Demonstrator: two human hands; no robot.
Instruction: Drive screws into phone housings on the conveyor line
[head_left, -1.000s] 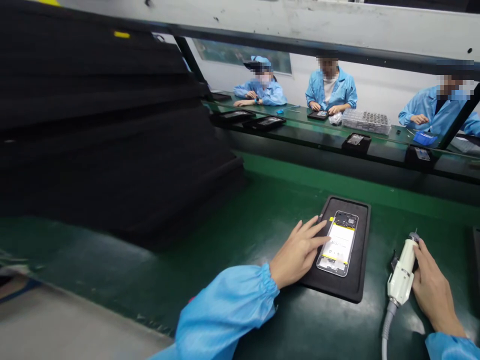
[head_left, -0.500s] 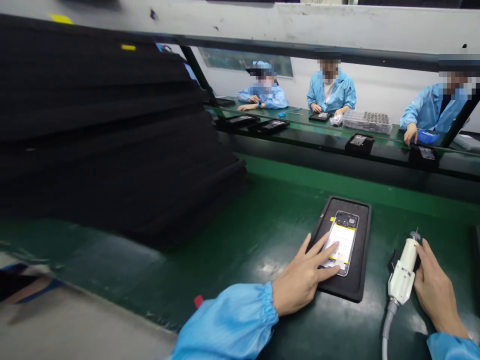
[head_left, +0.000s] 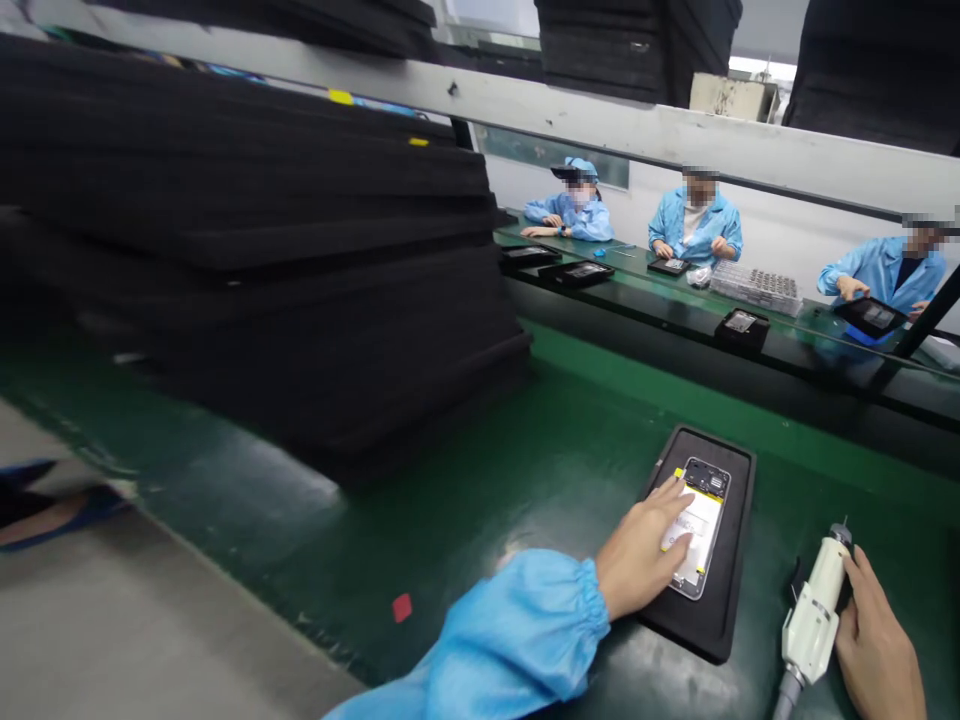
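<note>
A black foam tray [head_left: 731, 560] lies on the green belt [head_left: 480, 470] at the lower right. In it sits an opened phone [head_left: 701, 520] with its battery and yellow strips showing. My left hand [head_left: 645, 555] rests flat on the tray and the phone's left side, fingers stretched out. My right hand [head_left: 877, 645] is wrapped round a white electric screwdriver [head_left: 814, 615] that stands tilted on the belt, its grey cable running off the bottom edge.
A tall stack of black foam trays [head_left: 285, 290] fills the left of the belt. A grey rail [head_left: 675, 135] crosses overhead. Beyond it, three people in blue coats sit at another belt with trays [head_left: 739, 325] and a clear parts box [head_left: 754, 290]. A red mark [head_left: 402, 607] lies near the belt's edge.
The view has tilted up and to the left. My left hand has slid further onto the phone. My right hand still holds the screwdriver.
</note>
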